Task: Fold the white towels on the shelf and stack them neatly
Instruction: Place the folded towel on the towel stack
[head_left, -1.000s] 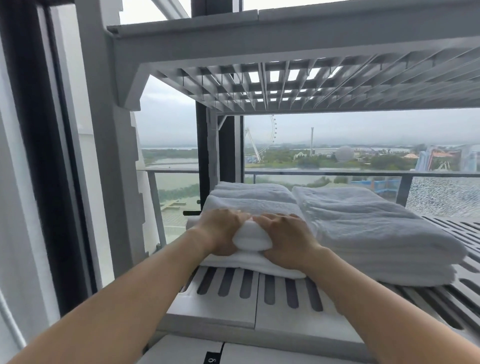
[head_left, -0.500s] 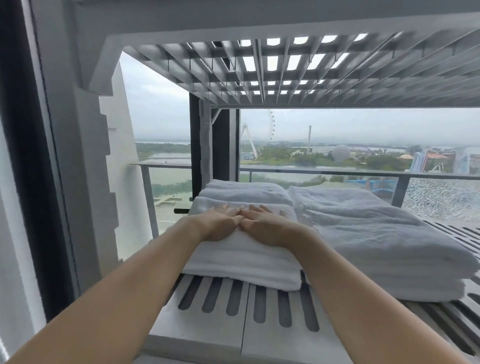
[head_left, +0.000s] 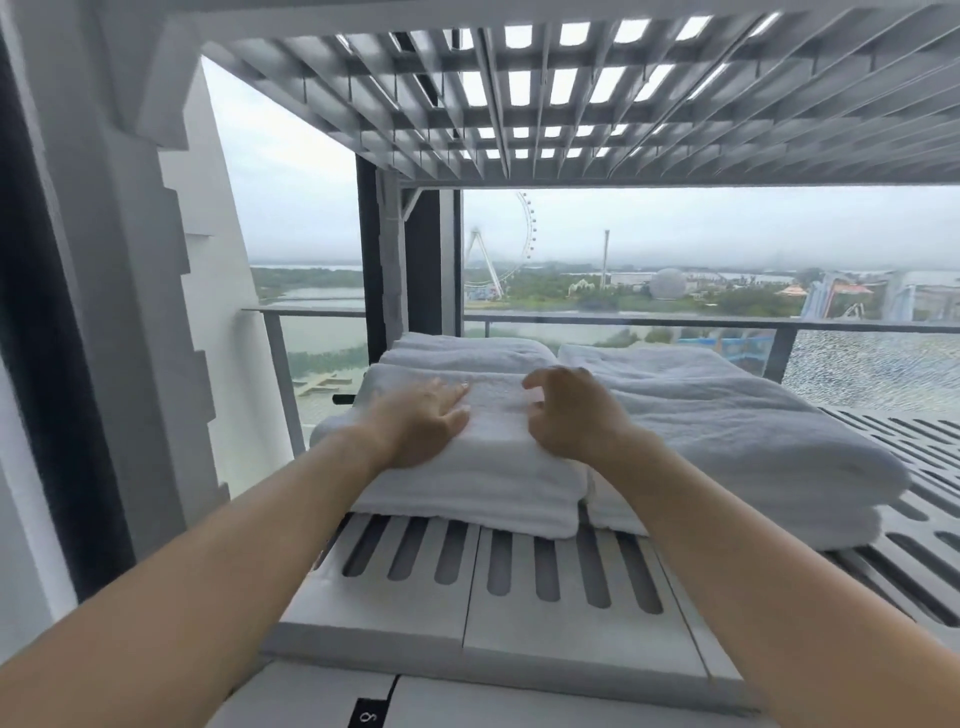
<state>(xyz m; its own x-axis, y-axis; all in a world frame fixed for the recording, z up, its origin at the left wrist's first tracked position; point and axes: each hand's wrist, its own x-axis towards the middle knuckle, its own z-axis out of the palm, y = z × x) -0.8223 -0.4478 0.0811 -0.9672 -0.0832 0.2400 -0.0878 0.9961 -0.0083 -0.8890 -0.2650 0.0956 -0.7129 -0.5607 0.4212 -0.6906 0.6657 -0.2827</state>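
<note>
A folded white towel lies on top of a small stack at the left of the slotted grey shelf. My left hand rests flat on its left part, fingers spread. My right hand hovers over its right edge with the fingers curled and apart, holding nothing. A second folded towel lies behind it. To the right sits a larger stack of folded white towels, touching the left stack.
A grey slatted shelf hangs close overhead. A grey upright post stands at the left, a dark post at the back. Behind is window glass with a balcony railing.
The rolled towel end I held a second ago is now laid flat on the stack. My hands have spread apart on it, and my right hand has lifted slightly.
</note>
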